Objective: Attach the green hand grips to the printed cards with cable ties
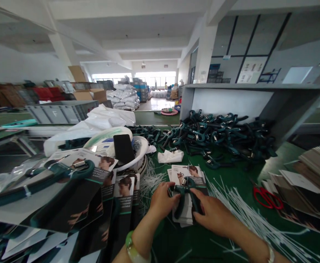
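A dark green hand grip with a metal spring lies over a stack of printed cards on the green tabletop. My left hand pinches its upper left part with thumb and forefinger. From the right, my right hand holds the right handle, fingers bent round it. The two handles spread apart towards me. White plastic ties are strewn right of the cards, and more ties lie to their left.
Many loose hand grips spill from a tipped grey crate. Left are carded grips in a pile and a phone on a white bowl. Red scissors and card stacks lie right.
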Motion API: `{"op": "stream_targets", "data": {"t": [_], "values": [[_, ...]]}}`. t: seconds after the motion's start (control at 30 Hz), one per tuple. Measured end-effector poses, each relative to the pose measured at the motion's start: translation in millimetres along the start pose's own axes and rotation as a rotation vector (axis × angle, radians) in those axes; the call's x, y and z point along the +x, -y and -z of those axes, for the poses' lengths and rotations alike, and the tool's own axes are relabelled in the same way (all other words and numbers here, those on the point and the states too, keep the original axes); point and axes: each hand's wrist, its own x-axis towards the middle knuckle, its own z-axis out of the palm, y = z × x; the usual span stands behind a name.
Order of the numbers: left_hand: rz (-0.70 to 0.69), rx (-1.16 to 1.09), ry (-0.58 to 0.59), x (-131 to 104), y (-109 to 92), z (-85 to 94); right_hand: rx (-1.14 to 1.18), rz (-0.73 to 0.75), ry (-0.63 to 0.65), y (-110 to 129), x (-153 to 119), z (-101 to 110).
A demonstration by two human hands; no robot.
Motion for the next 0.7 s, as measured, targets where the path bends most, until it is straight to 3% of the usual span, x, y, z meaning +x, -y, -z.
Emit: {"op": "stream_targets", "data": {"t": [0.2, 0.4, 0.57, 0.7], "values": [[0.009, 0.062, 0.011, -1, -5, 3.6, -0.090, -0.011, -0.032, -9, -4, 1], [-0.077, 0.130, -0.068, 24, -30, 20.0, -0.338, 0.107, -0.119, 0, 10, -3], [-0.104, 0.300, 0.078, 56, -53, 2.3, -0.484, 0.200, -0.129, 5, 24, -7], [-0.143, 0.305, 0.153, 69, -52, -18.8, -0.562, 0.388, -0.072, 0, 32, -5]]}}
